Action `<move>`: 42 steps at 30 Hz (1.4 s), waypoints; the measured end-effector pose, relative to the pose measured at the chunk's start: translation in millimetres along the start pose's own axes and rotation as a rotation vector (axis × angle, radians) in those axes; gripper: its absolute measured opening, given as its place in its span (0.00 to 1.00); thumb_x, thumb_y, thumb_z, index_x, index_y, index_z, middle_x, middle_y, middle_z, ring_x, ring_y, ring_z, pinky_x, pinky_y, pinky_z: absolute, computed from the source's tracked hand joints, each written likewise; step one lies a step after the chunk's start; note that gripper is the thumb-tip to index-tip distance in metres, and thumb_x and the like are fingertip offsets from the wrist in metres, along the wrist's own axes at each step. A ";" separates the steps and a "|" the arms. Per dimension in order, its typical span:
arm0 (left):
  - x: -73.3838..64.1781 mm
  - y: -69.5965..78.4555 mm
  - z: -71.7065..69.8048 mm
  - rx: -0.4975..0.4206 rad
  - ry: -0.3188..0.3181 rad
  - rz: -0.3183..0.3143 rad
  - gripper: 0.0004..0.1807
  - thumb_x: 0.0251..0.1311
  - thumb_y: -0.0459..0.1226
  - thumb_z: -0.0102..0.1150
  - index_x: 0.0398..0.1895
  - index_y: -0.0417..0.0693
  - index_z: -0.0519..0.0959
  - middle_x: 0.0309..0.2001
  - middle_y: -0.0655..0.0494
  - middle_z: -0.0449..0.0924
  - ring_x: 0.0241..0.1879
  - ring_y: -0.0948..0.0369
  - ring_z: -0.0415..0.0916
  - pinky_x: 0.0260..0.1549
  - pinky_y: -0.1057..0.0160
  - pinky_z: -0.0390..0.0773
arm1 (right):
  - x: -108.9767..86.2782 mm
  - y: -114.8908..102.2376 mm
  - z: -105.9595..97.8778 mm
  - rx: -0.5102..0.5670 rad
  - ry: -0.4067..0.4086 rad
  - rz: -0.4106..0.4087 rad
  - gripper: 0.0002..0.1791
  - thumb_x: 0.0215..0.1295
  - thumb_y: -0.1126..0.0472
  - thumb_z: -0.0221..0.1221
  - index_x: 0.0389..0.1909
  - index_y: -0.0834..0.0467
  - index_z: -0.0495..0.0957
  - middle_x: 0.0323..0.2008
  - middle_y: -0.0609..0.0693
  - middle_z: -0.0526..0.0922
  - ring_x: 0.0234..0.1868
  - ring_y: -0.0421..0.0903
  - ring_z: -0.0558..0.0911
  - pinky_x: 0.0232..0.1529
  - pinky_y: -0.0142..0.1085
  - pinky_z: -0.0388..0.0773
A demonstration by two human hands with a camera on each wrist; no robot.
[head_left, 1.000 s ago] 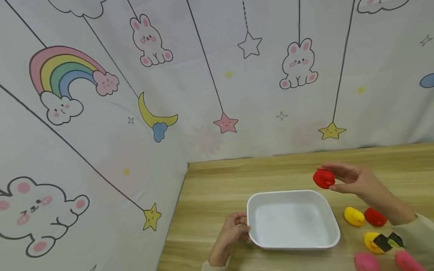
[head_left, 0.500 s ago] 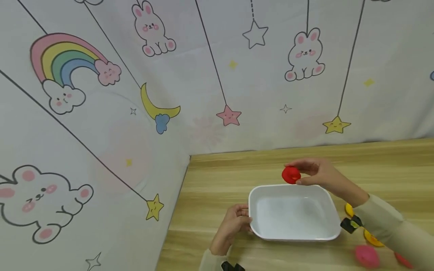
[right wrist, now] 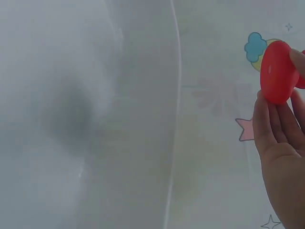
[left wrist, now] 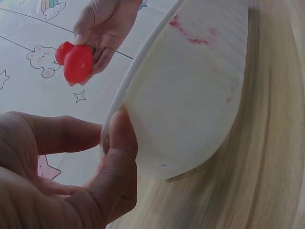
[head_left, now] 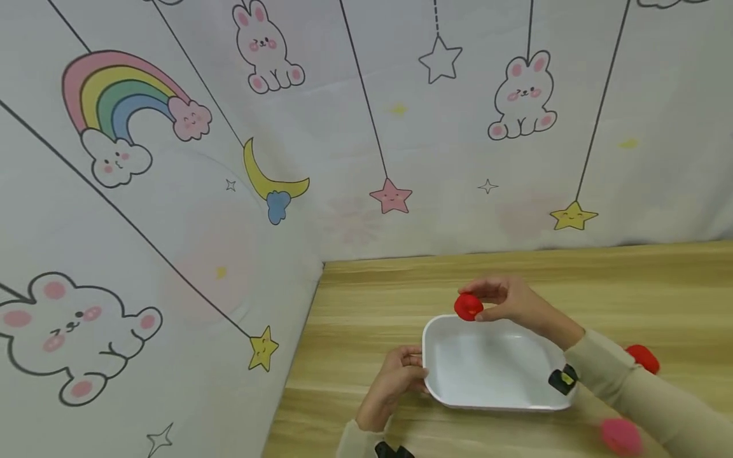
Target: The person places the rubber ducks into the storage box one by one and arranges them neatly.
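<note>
My right hand (head_left: 515, 305) pinches a red rubber duck (head_left: 468, 307) between thumb and fingers, at the far rim of a white rectangular basin (head_left: 487, 375). In the left wrist view the duck (left wrist: 77, 62) shows its rounded body and small head, outside the basin's wall. The right wrist view has the duck (right wrist: 277, 71) at its right edge, with the basin's pale surface filling the left. My left hand (head_left: 397, 381) grips the basin's left rim between thumb and fingers. In the head view the basin's inside shows bare white.
To the right of the basin lie another red toy (head_left: 642, 358) and a pink toy (head_left: 621, 436), partly behind the right sleeve (head_left: 641, 388). A wooden table (head_left: 366, 299) meets a white printed cloth (head_left: 458, 222) at the back and left.
My right hand has carried the red duck leftward, from right of the basin to its far rim. The sleeve now covers some toys at the right. My left hand keeps its grip.
</note>
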State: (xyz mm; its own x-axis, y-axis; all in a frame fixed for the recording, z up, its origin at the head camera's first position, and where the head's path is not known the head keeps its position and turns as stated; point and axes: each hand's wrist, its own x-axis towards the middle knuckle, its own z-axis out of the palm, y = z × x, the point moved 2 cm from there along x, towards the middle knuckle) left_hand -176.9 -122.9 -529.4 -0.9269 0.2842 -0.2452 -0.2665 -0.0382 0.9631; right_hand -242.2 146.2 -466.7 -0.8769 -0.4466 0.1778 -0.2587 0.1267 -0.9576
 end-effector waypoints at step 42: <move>0.0 -1.0 0.0 -0.029 0.009 -0.007 0.23 0.49 0.18 0.55 0.53 0.23 0.71 0.31 0.50 0.74 0.20 0.63 0.74 0.18 0.71 0.82 | 15.0 59.4 68.9 -0.460 -0.222 -0.120 0.23 0.41 0.75 0.73 0.42 0.61 0.82 0.37 0.46 0.84 0.36 0.42 0.79 0.39 0.34 0.82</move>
State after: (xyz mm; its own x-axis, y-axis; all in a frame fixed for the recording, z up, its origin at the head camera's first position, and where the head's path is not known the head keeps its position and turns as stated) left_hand -176.7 -122.8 -530.4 -0.9271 0.2763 -0.2535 -0.2808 -0.0638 0.9576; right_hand -242.8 86.0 -536.5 -0.7359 -0.6528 0.1796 -0.5468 0.4167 -0.7262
